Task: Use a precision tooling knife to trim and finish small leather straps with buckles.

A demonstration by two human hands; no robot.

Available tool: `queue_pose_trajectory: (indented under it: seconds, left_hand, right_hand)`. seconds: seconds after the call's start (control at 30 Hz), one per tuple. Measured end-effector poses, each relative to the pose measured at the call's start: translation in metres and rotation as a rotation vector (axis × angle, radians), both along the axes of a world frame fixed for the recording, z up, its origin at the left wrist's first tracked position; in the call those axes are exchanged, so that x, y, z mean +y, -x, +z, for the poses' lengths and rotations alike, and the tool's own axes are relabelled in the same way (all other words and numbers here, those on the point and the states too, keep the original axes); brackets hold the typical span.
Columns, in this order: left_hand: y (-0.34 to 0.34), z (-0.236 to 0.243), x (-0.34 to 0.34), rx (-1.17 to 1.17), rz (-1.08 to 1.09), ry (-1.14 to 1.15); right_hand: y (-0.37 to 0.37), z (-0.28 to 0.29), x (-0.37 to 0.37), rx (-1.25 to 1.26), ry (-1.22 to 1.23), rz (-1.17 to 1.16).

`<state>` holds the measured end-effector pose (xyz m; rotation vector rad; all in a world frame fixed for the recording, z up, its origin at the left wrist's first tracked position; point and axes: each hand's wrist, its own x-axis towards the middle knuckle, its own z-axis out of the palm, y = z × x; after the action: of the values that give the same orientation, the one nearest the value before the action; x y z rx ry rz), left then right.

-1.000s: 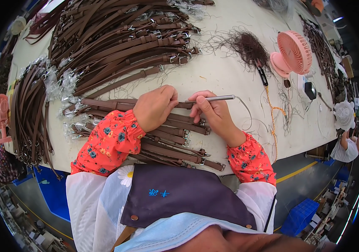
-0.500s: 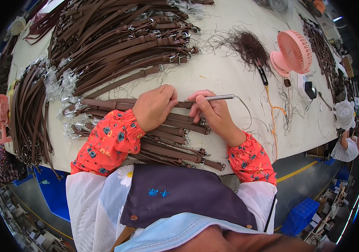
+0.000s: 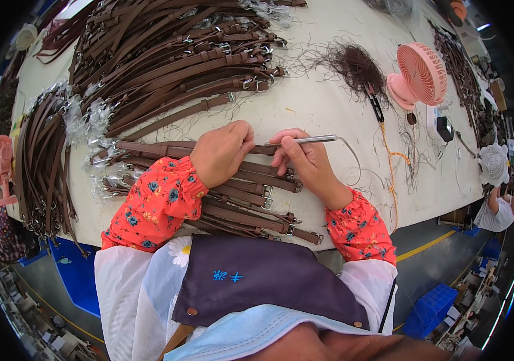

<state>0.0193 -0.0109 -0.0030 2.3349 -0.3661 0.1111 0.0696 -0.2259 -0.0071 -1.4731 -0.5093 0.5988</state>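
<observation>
Ideally, the row of buckled straps [image 3: 245, 218] is left undisturbed while the worked brown strap [image 3: 263, 151], at the row's far edge, is kept flat beside the left hand [image 3: 219, 155], whose fingers are curled closed, though what they pinch is hidden. Beyond the row's right part, the slim metal tool [image 3: 314, 139], gripped by thumb and fingers of the right hand [image 3: 306, 165], is best guided lightly, apart from the thread tangle [image 3: 354, 65] farther beyond the row.
</observation>
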Motion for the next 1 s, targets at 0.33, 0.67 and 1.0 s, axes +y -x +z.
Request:
queue_pose_trajectory:
  seconds: [0.33, 0.67, 1.0]
  left_hand:
    - [0.001, 0.022, 0.001, 0.218, -0.026, 0.08]
    - [0.004, 0.007, -0.004, -0.01, -0.068, -0.102]
    - [0.003, 0.004, -0.004, -0.041, -0.057, -0.105]
  right_hand:
    - [0.001, 0.003, -0.001, 0.012, -0.018, -0.031]
    - [-0.001, 0.004, -0.003, 0.025, 0.005, -0.014]
    - [0.0, 0.002, -0.002, 0.008, 0.016, 0.02]
